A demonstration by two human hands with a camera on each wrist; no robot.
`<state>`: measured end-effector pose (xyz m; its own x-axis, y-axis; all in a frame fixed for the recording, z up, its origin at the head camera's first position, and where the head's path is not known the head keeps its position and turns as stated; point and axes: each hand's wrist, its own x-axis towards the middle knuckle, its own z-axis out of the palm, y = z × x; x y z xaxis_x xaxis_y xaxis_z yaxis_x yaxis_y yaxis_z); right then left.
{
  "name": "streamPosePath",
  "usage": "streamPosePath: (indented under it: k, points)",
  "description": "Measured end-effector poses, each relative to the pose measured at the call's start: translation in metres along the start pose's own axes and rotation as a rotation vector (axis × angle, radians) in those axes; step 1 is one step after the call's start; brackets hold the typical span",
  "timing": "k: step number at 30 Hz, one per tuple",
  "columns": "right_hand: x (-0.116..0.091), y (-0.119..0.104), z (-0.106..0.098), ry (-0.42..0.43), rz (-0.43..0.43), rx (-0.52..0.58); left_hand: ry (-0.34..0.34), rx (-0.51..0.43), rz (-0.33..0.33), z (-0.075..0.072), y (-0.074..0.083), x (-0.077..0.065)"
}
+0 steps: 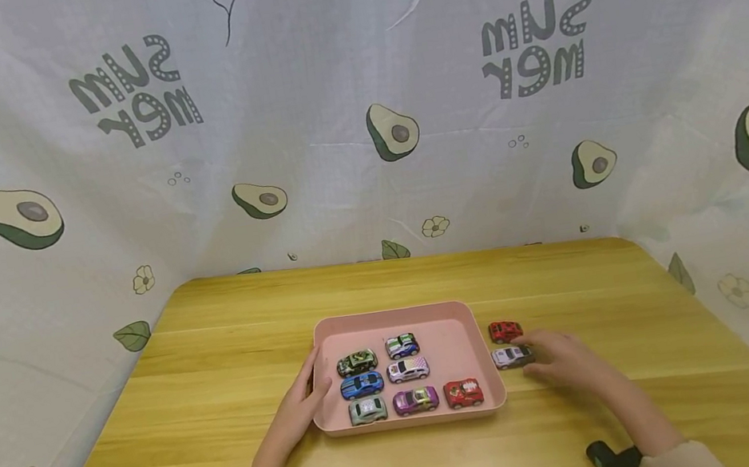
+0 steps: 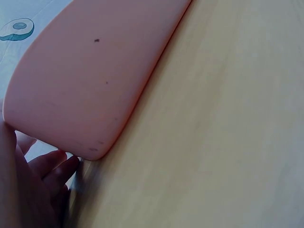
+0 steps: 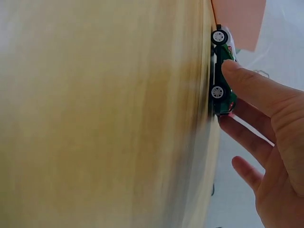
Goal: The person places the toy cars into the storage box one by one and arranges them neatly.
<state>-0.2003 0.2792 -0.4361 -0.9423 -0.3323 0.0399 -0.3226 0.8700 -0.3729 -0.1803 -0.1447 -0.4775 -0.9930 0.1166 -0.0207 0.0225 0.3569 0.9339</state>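
A pink tray (image 1: 443, 340) lies on the wooden table, with several small toy cars in it. My left hand (image 1: 294, 413) grips the tray's left side, thumb at the rim and fingers outside the wall; the left wrist view shows those fingers against the tray (image 2: 71, 85). To the right of the tray, my right hand (image 1: 566, 358) pinches a pale toy car (image 1: 509, 358) that sits on the table. Seen from the side, this toy car (image 3: 223, 52) has dark green along its flank, with the thumb on it. A red toy car (image 1: 504, 330) stands just behind.
In the tray, a red car (image 1: 464, 394) sits at the front right, a purple car (image 1: 416, 400) at the front middle and a blue car (image 1: 362, 385) at the left. A printed curtain (image 1: 327, 111) hangs around the table (image 1: 232, 351).
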Motion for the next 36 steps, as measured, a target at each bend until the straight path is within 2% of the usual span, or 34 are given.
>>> streamPosePath:
  k: [16,28,36]
  points:
    - [0.005,0.001,0.005,0.047,-0.012,0.005,-0.004,-0.012,-0.005,0.000,-0.001,0.000]
    - [0.000,0.002,-0.003,0.036,0.058,0.065,-0.002,-0.001,-0.007,0.001,-0.002,0.001]
    - [0.004,0.003,-0.015,0.136,-0.038,0.004,-0.003,-0.012,-0.004,0.000,-0.001,0.000]
